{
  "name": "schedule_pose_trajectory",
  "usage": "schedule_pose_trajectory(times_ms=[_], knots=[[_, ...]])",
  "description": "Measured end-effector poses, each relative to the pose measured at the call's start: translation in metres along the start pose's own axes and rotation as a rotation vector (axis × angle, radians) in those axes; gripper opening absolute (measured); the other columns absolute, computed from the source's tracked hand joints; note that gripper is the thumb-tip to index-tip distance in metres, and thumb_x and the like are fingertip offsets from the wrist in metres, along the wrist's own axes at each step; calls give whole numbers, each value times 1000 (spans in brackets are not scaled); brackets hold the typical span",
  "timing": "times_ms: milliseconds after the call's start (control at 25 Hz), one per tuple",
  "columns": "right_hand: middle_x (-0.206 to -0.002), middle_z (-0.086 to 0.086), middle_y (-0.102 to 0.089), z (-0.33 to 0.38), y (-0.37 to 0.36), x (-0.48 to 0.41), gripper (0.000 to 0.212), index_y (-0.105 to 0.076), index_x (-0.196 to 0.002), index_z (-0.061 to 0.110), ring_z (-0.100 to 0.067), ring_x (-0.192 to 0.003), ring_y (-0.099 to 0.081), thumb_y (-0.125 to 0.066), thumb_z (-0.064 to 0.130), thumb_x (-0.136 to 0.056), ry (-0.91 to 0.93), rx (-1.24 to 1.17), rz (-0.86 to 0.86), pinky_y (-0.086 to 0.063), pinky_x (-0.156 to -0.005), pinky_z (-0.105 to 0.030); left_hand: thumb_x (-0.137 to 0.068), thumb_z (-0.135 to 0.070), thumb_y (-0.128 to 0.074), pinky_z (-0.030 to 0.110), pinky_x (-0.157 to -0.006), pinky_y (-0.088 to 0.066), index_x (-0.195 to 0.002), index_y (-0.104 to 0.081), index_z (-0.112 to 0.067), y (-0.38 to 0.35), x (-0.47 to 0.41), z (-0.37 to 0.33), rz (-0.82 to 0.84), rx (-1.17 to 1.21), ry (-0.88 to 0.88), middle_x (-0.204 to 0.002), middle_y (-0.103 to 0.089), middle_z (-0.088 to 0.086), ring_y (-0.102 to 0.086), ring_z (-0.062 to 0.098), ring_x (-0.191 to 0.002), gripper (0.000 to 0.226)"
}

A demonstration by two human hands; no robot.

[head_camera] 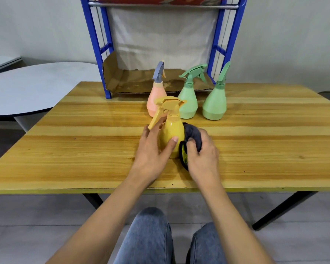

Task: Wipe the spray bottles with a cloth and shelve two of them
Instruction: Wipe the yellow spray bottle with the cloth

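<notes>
Knees in blue jeans [150,235] fill the bottom of the view, so the person sits close at the near edge of the wooden tabletop [65,149]. Both forearms reach over this edge to the yellow spray bottle [171,134], which stands upright on the wood. The left hand [152,149] grasps the body of this bottle: the thumb lies across the front and the long fingers [156,126] go up toward the trigger. This grip probably keeps the bottle steady, so that it does not turn or fall under the rubbing. The right hand [202,151] is clenched on a dark cloth [193,138], bunched into a pad and pressed against the right side of the bottle. A bunched cloth gives a firm surface for wiping, which seems to be the reason.

Farther back stand three more bottles, near each other: a pink spray bottle [154,100] with a grey head, and two green ones [188,100] [214,103]. They wait just in front of the blue shelf rack [95,44], whose bottom shelf is covered with cardboard [137,80]. No bottle stands on the shelf, so the shelving is not yet done. A round grey table [27,88] is at the left, well apart.
</notes>
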State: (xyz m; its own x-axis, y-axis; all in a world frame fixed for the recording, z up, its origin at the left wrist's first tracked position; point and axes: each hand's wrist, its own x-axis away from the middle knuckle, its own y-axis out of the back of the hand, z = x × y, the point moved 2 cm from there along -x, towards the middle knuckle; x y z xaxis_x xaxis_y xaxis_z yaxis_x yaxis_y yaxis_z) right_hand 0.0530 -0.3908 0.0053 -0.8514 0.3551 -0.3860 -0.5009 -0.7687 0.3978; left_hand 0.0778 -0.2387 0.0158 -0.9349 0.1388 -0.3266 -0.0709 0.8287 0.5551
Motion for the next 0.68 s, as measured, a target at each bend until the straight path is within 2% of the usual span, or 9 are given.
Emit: schedule_pose_trajectory(times_ms=[80,160,280,360,440,520,600,680], knots=[[-118,5,-63,3,-2,4,38,-57,-128,28,-13,-108,-57,-51,32,-91,2,-28,16,-46,-95,-34,-89,-51,-69,23,-100,-37,-146,-41,-31,1,-1,-2,-132,-57,28,-133,-47,-6,-37,1,-119,66],[-127,8,-60,4,-2,6,46,-53,-133,31,-9,-116,-54,-52,33,-87,-4,-58,51,-44,-100,-30,-84,-46,-77,16,-89,-35,-133,-46,-23,2,-6,-6,-216,-18,56,-123,-46,-9,-37,-3,-107,63],[-131,7,-55,3,-3,9,48,-49,-137,34,-9,-117,-51,-55,29,-90,26,2,103,-40,-96,-26,-79,-43,-83,20,-87,-41,-125,-40,-26,2,-13,-8,-236,104,108,-118,-52,-12,-51,4,-109,65],[-134,6,-52,2,-4,11,48,-49,-139,34,-8,-121,-49,-57,26,-93,41,23,83,-36,-95,-20,-77,-48,-85,26,-91,-46,-131,-39,-28,2,-16,-5,-240,110,102,-122,-56,-10,-55,10,-114,74],[-137,5,-50,1,-6,13,47,-49,-140,34,-9,-123,-47,-56,26,-94,34,37,58,-34,-95,-20,-77,-57,-80,31,-94,-44,-139,-39,-30,3,-19,-5,-230,14,103,-128,-53,-9,-47,12,-115,80],[-139,2,-49,0,-7,13,47,-48,-142,33,-12,-123,-48,-54,27,-95,37,59,35,-37,-97,-24,-86,-61,-67,33,-94,-37,-141,-43,-28,5,-18,-7,-208,-108,103,-126,-52,-8,-39,14,-109,68],[-140,0,-48,-1,-8,14,47,-47,-143,31,-17,-125,-49,-52,27,-96,45,66,-4,-42,-101,-32,-99,-53,-48,33,-94,-32,-144,-45,-26,11,-13,-7,-158,-119,80,-130,-54,-3,-36,15,-107,53],[-140,-1,-47,-1,-7,16,46,-47,-143,31,-20,-124,-50,-50,28,-97,37,59,-41,-44,-102,-37,-103,-42,-43,33,-97,-32,-148,-42,-26,20,-6,-1,-86,-107,61,-134,-51,-1,-36,13,-113,47]])
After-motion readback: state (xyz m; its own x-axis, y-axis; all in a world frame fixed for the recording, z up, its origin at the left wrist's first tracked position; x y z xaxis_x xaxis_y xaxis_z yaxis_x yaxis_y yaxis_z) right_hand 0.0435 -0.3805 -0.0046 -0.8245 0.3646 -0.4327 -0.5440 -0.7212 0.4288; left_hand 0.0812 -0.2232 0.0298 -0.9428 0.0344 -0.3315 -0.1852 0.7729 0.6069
